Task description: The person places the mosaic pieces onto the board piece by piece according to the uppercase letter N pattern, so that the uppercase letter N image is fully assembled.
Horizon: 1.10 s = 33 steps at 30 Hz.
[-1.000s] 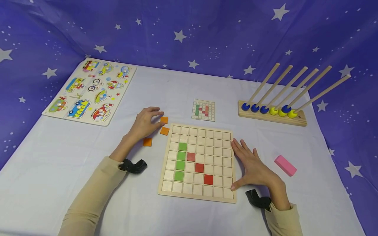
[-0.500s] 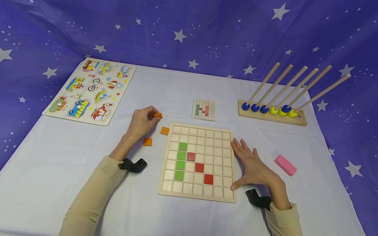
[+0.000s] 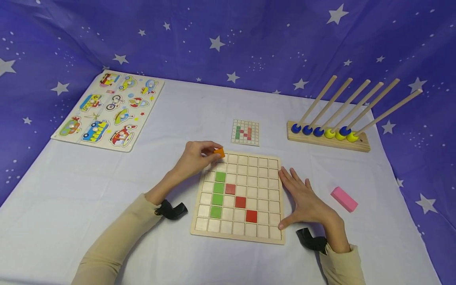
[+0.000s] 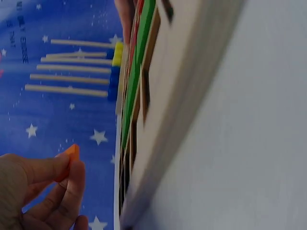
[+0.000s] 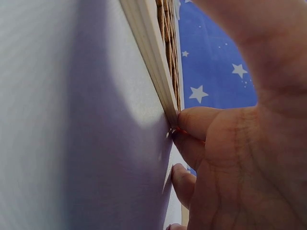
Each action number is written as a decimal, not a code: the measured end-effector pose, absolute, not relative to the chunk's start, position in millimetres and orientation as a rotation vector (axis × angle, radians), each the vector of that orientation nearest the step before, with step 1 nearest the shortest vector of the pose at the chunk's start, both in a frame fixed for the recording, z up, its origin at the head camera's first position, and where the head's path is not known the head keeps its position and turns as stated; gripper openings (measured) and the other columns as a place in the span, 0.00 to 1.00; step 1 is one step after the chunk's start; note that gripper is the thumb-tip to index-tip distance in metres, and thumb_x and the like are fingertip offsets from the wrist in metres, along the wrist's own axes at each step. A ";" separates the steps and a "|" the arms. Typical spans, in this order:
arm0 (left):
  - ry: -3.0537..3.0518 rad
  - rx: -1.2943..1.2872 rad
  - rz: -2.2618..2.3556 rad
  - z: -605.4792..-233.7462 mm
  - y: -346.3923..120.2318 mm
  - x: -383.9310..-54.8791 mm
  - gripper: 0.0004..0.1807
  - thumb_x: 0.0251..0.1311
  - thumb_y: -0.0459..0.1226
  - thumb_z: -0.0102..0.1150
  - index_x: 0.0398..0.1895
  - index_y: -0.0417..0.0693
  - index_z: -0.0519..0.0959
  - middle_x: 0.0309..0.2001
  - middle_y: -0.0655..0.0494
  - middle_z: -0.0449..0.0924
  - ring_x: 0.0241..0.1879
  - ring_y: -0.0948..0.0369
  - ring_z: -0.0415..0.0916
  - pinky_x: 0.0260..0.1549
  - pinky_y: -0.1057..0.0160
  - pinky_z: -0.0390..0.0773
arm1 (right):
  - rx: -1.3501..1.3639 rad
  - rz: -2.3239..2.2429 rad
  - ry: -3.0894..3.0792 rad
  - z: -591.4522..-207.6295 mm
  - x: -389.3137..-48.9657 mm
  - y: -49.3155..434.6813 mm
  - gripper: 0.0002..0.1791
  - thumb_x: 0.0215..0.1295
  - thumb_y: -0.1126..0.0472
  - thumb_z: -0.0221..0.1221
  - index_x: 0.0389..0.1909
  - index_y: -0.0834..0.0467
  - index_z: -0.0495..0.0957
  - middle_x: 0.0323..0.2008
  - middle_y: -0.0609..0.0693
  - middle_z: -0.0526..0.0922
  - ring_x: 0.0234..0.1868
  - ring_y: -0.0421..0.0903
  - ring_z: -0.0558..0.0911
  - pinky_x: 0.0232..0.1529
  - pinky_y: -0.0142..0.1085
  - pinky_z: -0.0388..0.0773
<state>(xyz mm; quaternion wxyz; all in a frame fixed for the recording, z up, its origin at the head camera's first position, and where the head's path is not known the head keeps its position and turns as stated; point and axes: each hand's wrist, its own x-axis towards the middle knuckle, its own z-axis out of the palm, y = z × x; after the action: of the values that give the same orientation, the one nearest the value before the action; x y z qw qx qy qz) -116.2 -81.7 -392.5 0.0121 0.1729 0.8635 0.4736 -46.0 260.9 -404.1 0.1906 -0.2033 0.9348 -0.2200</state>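
My left hand [image 3: 196, 157] pinches an orange square tile [image 3: 219, 152] between thumb and fingertips, over the upper left corner of the wooden grid board [image 3: 249, 239]. The left wrist view shows the same orange tile [image 4: 73, 152] in the fingertips, apart from the board. Several green tiles [image 3: 217, 199] stand in a column on the board, and red tiles [image 3: 240, 202] run in a diagonal. Along the board's right edge my right hand [image 3: 306, 202] lies with fingers spread and fairly straight, thumb and fingertips touching the rim. The loose orange tiles seen earlier are hidden beneath my left hand and forearm.
Behind the board lies a small pattern card [image 3: 245, 133]. A wooden peg stacker [image 3: 329, 143] with blue and yellow beads stands at back right, a pink block [image 3: 344, 199] in front of it. A vehicle peg puzzle [image 3: 132, 107] lies at back left.
My left hand has picked up an orange tile from the table and carried it rightward over the board's upper left corner. The right hand has stayed at the board's edge.
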 end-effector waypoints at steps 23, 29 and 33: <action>2.278 0.927 1.192 -396.6 -21.9 -85.4 0.08 0.58 0.33 0.63 0.40 0.47 0.85 0.29 0.59 0.84 0.26 0.72 0.75 0.34 0.73 0.75 | -0.560 -0.626 2.613 -405.0 -47.3 261.4 0.82 0.19 0.31 0.76 0.77 0.56 0.40 0.77 0.56 0.39 0.77 0.61 0.35 0.64 0.72 0.33; 2.291 0.969 1.154 -394.7 -16.5 -84.8 0.08 0.58 0.34 0.64 0.40 0.48 0.85 0.28 0.60 0.83 0.24 0.73 0.73 0.32 0.73 0.74 | -0.555 -0.613 2.615 -404.6 -47.1 261.4 0.82 0.20 0.31 0.76 0.77 0.56 0.40 0.77 0.55 0.39 0.77 0.60 0.35 0.64 0.71 0.33; 2.309 0.996 1.129 -393.5 -12.8 -83.8 0.08 0.57 0.34 0.64 0.40 0.48 0.85 0.29 0.60 0.84 0.26 0.73 0.75 0.33 0.73 0.74 | -0.557 -0.612 2.616 -404.5 -46.9 261.9 0.82 0.20 0.31 0.76 0.77 0.56 0.40 0.77 0.55 0.39 0.77 0.60 0.35 0.64 0.71 0.33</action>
<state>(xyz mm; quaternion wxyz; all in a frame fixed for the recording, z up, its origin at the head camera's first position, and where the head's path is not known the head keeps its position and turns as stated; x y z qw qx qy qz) -83.8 -12.8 -393.5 0.1915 0.3546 0.8222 0.4019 -46.9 261.9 -404.5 0.1976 -0.1991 0.9346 -0.2186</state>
